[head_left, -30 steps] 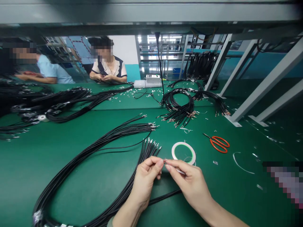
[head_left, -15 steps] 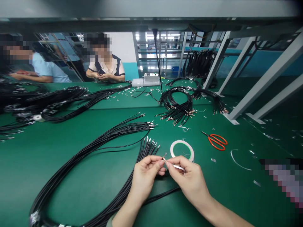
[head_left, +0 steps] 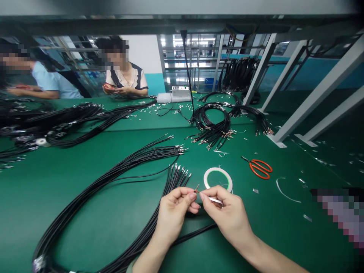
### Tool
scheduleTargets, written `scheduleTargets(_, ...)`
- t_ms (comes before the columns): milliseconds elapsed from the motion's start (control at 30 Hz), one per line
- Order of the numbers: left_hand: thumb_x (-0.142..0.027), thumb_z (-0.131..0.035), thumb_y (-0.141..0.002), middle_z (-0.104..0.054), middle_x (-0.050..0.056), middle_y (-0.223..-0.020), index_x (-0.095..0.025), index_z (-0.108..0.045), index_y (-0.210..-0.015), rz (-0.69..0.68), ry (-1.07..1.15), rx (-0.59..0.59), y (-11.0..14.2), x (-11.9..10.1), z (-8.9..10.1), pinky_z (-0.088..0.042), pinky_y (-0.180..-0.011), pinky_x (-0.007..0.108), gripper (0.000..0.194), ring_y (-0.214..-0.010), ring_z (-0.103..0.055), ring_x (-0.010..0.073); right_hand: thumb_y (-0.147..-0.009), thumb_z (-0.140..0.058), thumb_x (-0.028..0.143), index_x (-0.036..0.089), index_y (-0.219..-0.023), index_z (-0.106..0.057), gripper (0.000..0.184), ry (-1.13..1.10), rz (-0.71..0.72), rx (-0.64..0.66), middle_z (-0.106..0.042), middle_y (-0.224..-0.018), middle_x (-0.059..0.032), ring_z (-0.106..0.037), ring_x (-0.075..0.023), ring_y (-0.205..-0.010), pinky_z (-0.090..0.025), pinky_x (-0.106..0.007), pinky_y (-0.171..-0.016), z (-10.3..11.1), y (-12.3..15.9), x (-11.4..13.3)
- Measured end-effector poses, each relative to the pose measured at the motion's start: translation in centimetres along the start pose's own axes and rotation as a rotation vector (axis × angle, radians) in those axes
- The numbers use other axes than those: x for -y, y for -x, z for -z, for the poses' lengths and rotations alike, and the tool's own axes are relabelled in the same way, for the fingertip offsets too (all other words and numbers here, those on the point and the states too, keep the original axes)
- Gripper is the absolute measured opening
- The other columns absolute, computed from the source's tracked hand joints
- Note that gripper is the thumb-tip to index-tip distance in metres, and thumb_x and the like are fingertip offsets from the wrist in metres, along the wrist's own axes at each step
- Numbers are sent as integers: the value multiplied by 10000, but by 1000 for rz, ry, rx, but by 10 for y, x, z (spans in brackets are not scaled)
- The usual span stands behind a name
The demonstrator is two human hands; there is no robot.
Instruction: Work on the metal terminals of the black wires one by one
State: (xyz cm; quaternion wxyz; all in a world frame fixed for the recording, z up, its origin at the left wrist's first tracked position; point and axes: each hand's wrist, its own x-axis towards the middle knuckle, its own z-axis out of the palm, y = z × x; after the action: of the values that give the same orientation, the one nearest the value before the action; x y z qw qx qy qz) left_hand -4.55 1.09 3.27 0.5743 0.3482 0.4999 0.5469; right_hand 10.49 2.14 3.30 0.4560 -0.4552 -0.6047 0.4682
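In the head view my left hand (head_left: 173,214) pinches the tip of a black cable, whose small copper-coloured end (head_left: 196,188) sticks up past the fingers. Close beside it, my right hand (head_left: 229,214) is closed with thumb and forefinger together at the cable end. A narrow white tape strip (head_left: 215,200) runs through its fingers. Just behind that hand lies a roll of white tape (head_left: 207,176) with a green inner ring. The large bundle of black cables (head_left: 93,189) curves across the table, its metal-tipped ends next to my left hand.
Orange-handled scissors (head_left: 260,168) lie at the right, near tape scraps (head_left: 256,191). Behind are a coiled cable bundle (head_left: 212,121), a white box (head_left: 180,91) and grey metal posts (head_left: 315,91). More cables (head_left: 71,121) lie at the left. Two people sit across the table.
My right fingertips have shifted slightly right, apart from the left ones. The whole view has tilted a little. A co-worker across the table now holds something reddish.
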Motion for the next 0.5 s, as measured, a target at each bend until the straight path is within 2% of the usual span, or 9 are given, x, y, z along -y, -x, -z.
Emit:
scheduleTargets(300,-351,-781,-734,-697,-8,-570,-119,-695,-773,15,-7,46,2,-3,-1,-499,-493,143,250,-459,-633,77,-857,-632,319,148,-809,-681,185,-67,-49,10,-708,-744,-66,-636,-160,-639,-506,-251,-588,1,-1,4)
scheduleTargets(500,-349,-757,-765,-680,-3,-577,-114,-690,-757,23,5,97,3,-5,-1,-494,-488,158,244,-447,-602,74,-861,-634,307,154,-788,-686,177,-119,-68,35,-702,-699,-42,-631,-148,-635,-498,-233,-579,2,-3,10)
